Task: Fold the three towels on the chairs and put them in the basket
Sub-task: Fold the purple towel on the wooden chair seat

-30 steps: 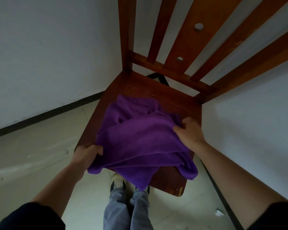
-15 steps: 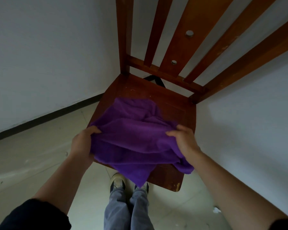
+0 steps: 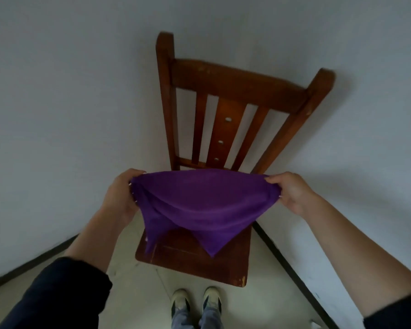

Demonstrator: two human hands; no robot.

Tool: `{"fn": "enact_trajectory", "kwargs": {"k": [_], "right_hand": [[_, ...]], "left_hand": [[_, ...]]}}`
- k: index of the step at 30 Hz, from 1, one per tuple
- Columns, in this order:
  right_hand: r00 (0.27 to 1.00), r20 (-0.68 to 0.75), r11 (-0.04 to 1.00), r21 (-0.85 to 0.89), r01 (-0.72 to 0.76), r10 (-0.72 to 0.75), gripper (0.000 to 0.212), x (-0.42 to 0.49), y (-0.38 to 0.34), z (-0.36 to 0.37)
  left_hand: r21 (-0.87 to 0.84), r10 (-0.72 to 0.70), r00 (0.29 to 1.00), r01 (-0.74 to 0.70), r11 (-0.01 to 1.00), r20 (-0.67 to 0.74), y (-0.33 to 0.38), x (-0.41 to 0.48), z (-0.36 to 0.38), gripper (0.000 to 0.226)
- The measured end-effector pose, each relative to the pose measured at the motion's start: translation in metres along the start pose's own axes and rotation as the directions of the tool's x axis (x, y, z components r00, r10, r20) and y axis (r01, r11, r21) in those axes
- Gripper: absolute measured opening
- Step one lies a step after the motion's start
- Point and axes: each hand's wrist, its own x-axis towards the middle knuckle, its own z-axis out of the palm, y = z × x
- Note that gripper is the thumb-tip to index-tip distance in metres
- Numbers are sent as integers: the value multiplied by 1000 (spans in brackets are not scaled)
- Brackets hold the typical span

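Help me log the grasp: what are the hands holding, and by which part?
The purple cloth towel, pinched at its two upper corners: left hand on one, right hand on the other.

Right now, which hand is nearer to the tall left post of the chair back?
Left. The left hand grips the purple towel just below and left of the post; the right hand holds the other end, across the chair.
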Motion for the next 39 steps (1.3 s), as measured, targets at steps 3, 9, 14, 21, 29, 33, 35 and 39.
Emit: {"fn": "enact_trajectory", "kwargs": {"k": [3, 9, 14, 21, 29, 33, 35, 39], "right_hand": [[992, 20, 940, -316, 127, -128, 10, -28, -33, -16], [976, -28, 929, -313, 197, -217, 18, -51, -70, -30], [990, 137, 977, -201, 67, -39, 48, -52, -85, -53], [988, 154, 922, -381, 68, -10, 40, -50, -109, -73], [997, 27, 933, -351, 76, -71, 3, -31, -117, -66], [993, 51, 962, -249, 114, -105, 19, -29, -119, -63], [986, 15, 980, -101, 170, -169, 17, -30, -119, -66], [962, -38, 952, 142, 273, -270, 11, -33, -117, -79]], "left_hand": [[147, 70, 997, -63, 987, -38, 38, -14, 5, 6], [281, 159, 985, -134, 950, -70, 88, -21, 13, 21], [290, 207, 974, -173, 941, -91, 98, -15, 20, 49], [431, 275, 961, -232, 872, -39, 110, -12, 33, 49], [526, 184, 983, -146, 838, -20, 120, 10, 44, 28], [380, 162, 986, -159, 911, 25, 124, 15, 56, 15], [299, 169, 984, -177, 938, 55, 127, 14, 58, 12], [204, 209, 972, -228, 952, 110, 135, 8, 50, 12]]}}
